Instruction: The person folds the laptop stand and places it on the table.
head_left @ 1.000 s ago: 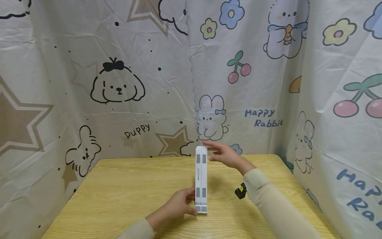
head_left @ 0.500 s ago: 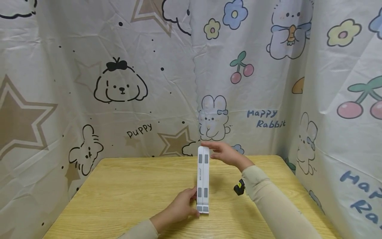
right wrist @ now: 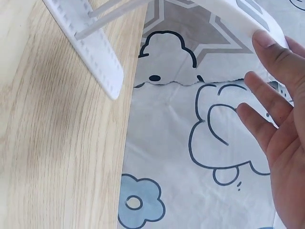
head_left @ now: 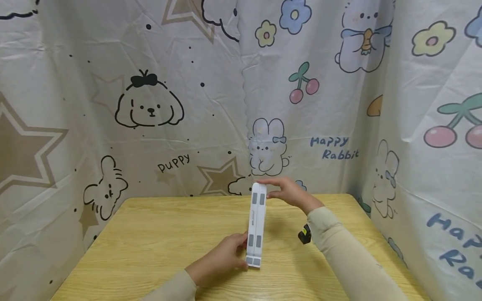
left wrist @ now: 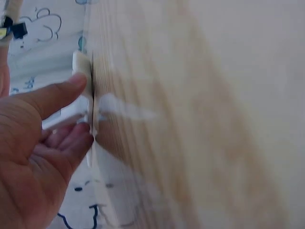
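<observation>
White plastic with grey pads makes up the folding stand (head_left: 256, 225), which is seen lengthwise on the wooden surface (head_left: 158, 242), its far end raised and its near end low on the wood. The near end is held by the left hand (head_left: 222, 259): the thumb is laid against the stand's left edge and the fingers (left wrist: 71, 138) are lightly curled beneath it, as shown in the left wrist view. The far, upper end is pinched by the right hand (head_left: 288, 194), with the fingers (right wrist: 274, 52) nearly straight over the top edge and the thumb below; in the right wrist view only the fingertip contact on the white edge is seen, while the other fingers are spread and free. A ribbed white leg of the stand (right wrist: 90, 47) is seen to the left of those fingers, its end resting on the wood near the surface's edge. A small black and yellow device (head_left: 304, 235) is worn at the right wrist, below the beige sleeve (head_left: 339, 251). Behind the fingers, a cartoon-printed cloth backdrop (head_left: 150, 104) is hung around the surface.
</observation>
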Demonstrator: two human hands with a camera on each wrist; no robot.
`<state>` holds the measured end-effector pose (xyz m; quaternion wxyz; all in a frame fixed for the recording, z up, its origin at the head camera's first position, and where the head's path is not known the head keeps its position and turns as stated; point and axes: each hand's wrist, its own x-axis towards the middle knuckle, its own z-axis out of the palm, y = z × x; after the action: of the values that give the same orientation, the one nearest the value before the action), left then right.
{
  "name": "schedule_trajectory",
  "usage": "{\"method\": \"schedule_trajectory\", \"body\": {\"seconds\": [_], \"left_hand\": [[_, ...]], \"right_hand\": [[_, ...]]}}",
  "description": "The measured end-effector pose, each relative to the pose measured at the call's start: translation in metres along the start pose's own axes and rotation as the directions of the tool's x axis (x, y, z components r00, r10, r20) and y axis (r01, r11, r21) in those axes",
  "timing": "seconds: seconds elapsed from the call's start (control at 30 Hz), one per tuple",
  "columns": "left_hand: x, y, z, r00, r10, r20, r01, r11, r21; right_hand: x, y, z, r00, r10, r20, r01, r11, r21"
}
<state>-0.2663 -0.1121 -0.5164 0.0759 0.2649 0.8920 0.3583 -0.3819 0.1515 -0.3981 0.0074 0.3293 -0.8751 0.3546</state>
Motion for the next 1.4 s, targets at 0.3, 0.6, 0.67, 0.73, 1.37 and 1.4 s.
{"method": "schedule_trajectory", "body": {"seconds": [0.3, 0.6, 0.67, 0.73, 1.37, 1.4], "left_hand": [[0.006, -0.013, -0.007, 0.993, 0.074, 0.094, -0.062, 0.99, -0.124], [0.004, 0.01, 0.003, 1.0, 0.001, 0.003, -0.001, 1.0, -0.007], [0.005, 0.009, 0.004, 1.0, -0.004, -0.011, 0.004, 1.0, -0.001], [0.005, 0.007, 0.004, 1.0, -0.005, -0.014, 0.005, 1.0, 0.0], [0.019, -0.008, -0.018, 0.987, 0.038, 0.158, -0.013, 0.988, -0.152], [0.019, -0.007, -0.016, 0.986, 0.034, 0.16, -0.011, 0.989, -0.144]], "right_hand": [[-0.018, 0.003, -0.005, 0.998, -0.027, -0.055, 0.026, 0.999, -0.031], [-0.016, -0.004, -0.014, 1.0, 0.011, 0.02, -0.01, 0.999, -0.043], [-0.014, -0.005, -0.015, 0.998, 0.026, 0.051, -0.024, 0.999, -0.023], [-0.014, -0.005, -0.016, 0.996, 0.046, 0.071, -0.046, 0.999, 0.001], [-0.048, 0.009, -0.026, 0.992, 0.108, -0.063, -0.11, 0.993, -0.034], [-0.048, 0.009, -0.027, 0.993, 0.106, -0.057, -0.108, 0.993, -0.037]]}}
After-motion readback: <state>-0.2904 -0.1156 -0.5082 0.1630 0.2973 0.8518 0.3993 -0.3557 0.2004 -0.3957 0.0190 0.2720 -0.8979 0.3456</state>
